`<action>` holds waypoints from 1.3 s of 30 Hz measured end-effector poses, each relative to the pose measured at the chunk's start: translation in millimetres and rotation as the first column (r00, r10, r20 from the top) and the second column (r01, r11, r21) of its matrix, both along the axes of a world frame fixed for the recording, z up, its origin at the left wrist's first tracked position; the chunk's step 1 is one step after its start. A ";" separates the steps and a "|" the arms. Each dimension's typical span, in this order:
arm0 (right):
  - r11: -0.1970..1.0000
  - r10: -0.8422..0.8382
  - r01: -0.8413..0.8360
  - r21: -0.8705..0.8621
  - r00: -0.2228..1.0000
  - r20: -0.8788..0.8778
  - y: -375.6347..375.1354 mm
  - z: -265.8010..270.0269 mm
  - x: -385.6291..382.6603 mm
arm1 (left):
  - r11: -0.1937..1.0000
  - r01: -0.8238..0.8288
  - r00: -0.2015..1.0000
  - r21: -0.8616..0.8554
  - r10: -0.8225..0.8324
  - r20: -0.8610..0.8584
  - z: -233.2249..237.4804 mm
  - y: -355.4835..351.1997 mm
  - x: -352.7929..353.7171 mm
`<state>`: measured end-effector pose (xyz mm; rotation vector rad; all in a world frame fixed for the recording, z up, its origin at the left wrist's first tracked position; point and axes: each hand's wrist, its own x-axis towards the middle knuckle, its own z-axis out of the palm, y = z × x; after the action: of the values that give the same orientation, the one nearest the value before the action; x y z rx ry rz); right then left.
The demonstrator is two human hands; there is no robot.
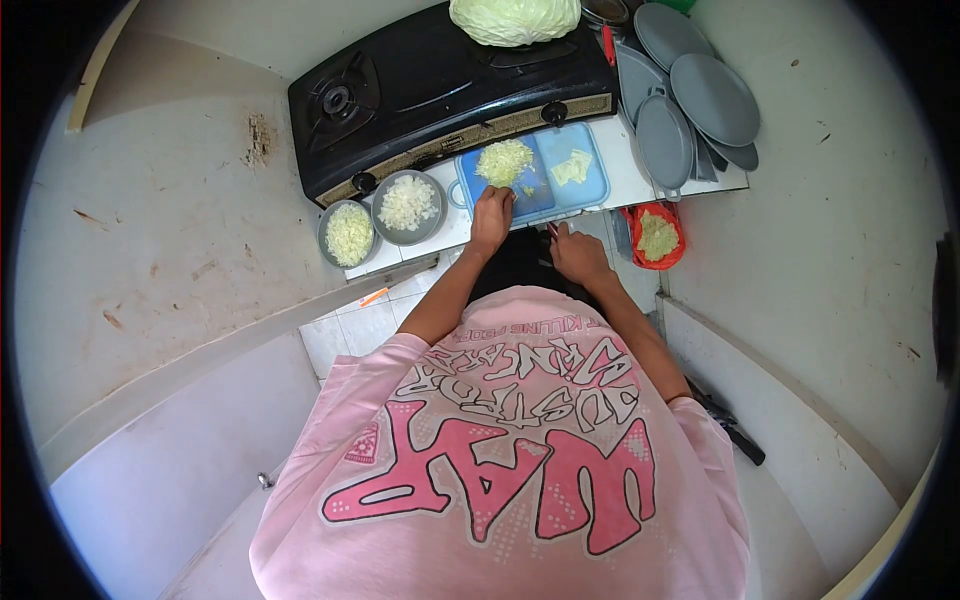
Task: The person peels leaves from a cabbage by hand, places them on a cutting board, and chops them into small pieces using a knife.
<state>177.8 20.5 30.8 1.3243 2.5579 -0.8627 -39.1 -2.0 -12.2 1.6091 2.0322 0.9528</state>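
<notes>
My left hand (pixel 492 217) is at the front edge of a blue cutting board (pixel 535 200), its fingers bent and pressed together. Something small and pale shows at the fingertips, too hidden to name. Just beyond them lies a heap of finely chopped cabbage (pixel 503 161). On the board's right half are some flat pale cabbage pieces (pixel 573 168). My right hand (pixel 580 254) is closed in front of the board, below its edge, around what looks like the red handle of a knife (pixel 552 230); the blade is hard to make out.
Two grey bowls, one of chopped white pieces (pixel 408 203) and one of chopped cabbage (pixel 349 235), stand at left. A black stove (pixel 430 95) bearing a cabbage (pixel 515 20) is behind. Grey plates (pixel 714 98) lie at right, above a red bag (pixel 657 237) of scraps. Walls flank both sides.
</notes>
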 end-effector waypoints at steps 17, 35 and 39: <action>0.998 0.063 -0.063 -0.024 0.998 -0.009 2.9 8.1 -1.3 | 0.997 0.080 0.993 -0.002 -0.080 -0.090 0.7 0.0 -7.4; 0.999 0.039 -0.039 0.001 0.999 0.008 -0.5 -8.8 -0.2 | 0.998 -0.061 0.993 -0.034 0.064 0.103 8.3 1.0 2.7; 0.999 0.034 -0.034 0.000 0.999 -0.022 -2.9 -2.8 3.1 | 1.000 -0.025 0.997 -0.002 0.025 0.067 -2.7 -1.2 1.3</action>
<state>180.9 17.7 28.0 1.2747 2.5884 -0.8772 -37.8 -3.2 -14.9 1.5337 2.0120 1.0000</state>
